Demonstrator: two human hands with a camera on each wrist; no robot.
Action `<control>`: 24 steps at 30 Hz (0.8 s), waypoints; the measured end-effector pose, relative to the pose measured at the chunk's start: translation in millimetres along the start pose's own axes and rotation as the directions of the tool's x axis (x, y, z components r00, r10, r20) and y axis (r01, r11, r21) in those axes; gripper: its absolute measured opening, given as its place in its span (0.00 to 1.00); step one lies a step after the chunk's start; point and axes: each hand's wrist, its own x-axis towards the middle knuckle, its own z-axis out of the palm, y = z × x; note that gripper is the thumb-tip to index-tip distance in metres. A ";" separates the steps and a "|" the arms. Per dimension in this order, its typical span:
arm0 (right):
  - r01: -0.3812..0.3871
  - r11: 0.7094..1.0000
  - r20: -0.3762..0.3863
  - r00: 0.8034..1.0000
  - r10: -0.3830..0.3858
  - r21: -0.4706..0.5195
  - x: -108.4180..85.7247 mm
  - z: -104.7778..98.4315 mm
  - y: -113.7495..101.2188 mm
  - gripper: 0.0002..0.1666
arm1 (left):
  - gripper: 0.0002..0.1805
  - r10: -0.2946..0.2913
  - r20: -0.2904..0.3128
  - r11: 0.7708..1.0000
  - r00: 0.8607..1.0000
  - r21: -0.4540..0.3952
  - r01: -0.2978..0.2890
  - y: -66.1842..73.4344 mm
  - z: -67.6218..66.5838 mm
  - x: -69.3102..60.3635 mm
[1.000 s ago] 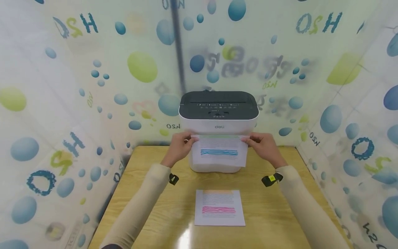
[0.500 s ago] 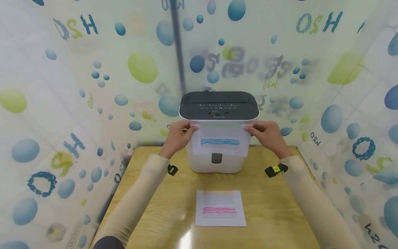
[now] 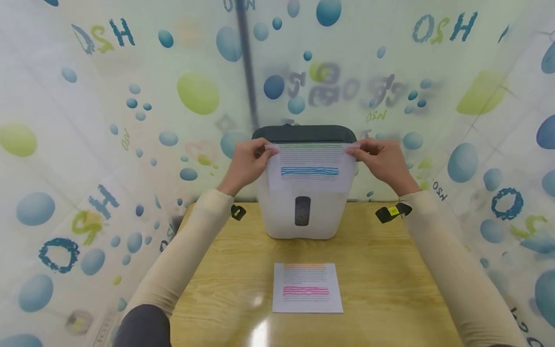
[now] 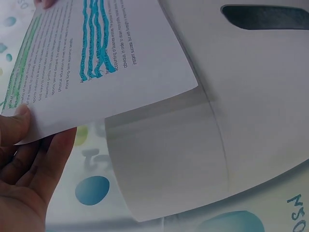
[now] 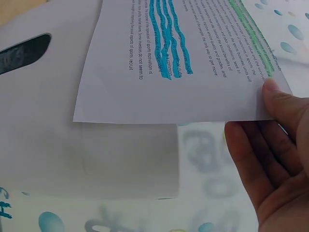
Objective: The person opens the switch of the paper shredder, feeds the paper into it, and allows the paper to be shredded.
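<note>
Between both hands hangs a printed sheet of paper [image 3: 310, 161], marked with blue and green highlighter, in front of a white shredder [image 3: 277, 217] with a dark top. My left hand [image 3: 248, 164] pinches its upper left corner, thumb on the near face. At the upper right corner, my right hand [image 3: 381, 161] pinches the sheet the same way. Both wrist views show the thumb on the printed side and the other fingers behind the sheet. The paper covers the shredder's upper front and part of its dark lid [image 3: 303, 132]. Whether it touches the shredder I cannot tell.
Another printed paper [image 3: 308, 301], with pink and orange highlighting, lies on the wooden table [image 3: 373, 270] nearer to me. A dark window [image 3: 302, 211] shows on the shredder's front. A patterned curtain [image 3: 195, 43] closes off the back and both sides.
Both hands have raised the blue-marked sheet from the shredder's lower front up to its dark lid. The front window has come into view below it. The pink-marked paper stays in place.
</note>
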 end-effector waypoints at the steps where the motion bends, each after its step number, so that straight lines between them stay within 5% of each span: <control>1: 0.008 1.000 -0.005 1.000 -0.008 -0.003 2.1 -1.9 -2.7 0.15 | 0.07 0.002 -0.001 1.000 1.000 -0.004 -0.002 1.2 -1.9 3.2; 11: 0.035 0.999 -0.030 0.999 -0.035 -0.003 26.8 -21.0 -28.5 0.16 | 0.07 0.035 -0.053 0.999 0.998 -0.007 -0.035 8.0 -16.7 35.8; 24: -0.030 1.000 -0.020 0.999 0.030 -0.003 65.7 -38.5 -45.0 0.19 | 0.08 0.027 -0.083 0.999 0.996 0.040 -0.024 11.2 -32.2 79.5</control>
